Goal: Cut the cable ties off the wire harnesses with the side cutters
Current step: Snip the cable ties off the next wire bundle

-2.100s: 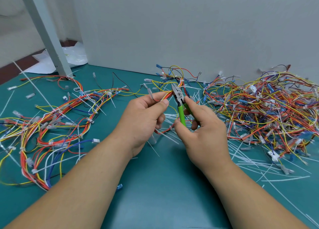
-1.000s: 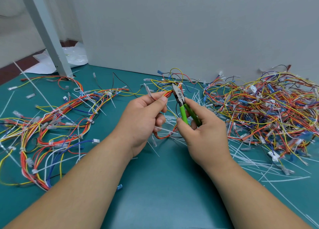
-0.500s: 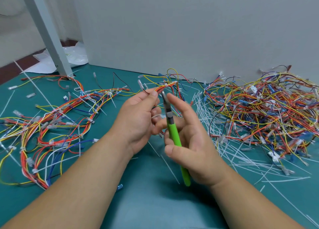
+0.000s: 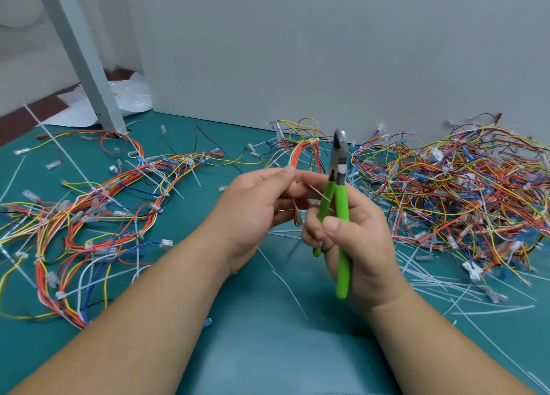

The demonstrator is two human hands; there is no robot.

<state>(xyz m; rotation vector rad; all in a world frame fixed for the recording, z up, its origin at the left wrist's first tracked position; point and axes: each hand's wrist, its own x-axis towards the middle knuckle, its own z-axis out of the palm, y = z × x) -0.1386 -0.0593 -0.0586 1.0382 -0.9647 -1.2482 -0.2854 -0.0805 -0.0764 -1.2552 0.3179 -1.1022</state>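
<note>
Green-handled side cutters (image 4: 342, 198) stand upright in the right hand (image 4: 361, 245), fingers wrapped round both handles and the steel head pointing at the far edge of the tabletop (image 4: 268, 350). The handles are a little spread; whether the jaws are parted, cannot tell. The left hand (image 4: 253, 213) pinches a wire harness (image 4: 300, 154) between thumb and fingertips, above the middle of the tabletop.

Key relation: the held harness runs away from the person, long axis roughly parallel to the cutters and just to their left. A white cable tie (image 4: 311, 140) sits on it where the wires fan out, beyond the left fingertips, about level with the cutter tip and near it but not touching. The right hand is the nearer tool hand, so the head probably has to tip leftward across the bundle to bite the tie.

A thin white strip (image 4: 317, 191) crosses between the hands — likely a tie tail, not sure.

A big tangled pile of harnesses (image 4: 461, 192) lies toward the right edge, other harnesses (image 4: 104, 198) are spread toward the left edge, and loose white ties (image 4: 446, 290) lie scattered near right.
</note>
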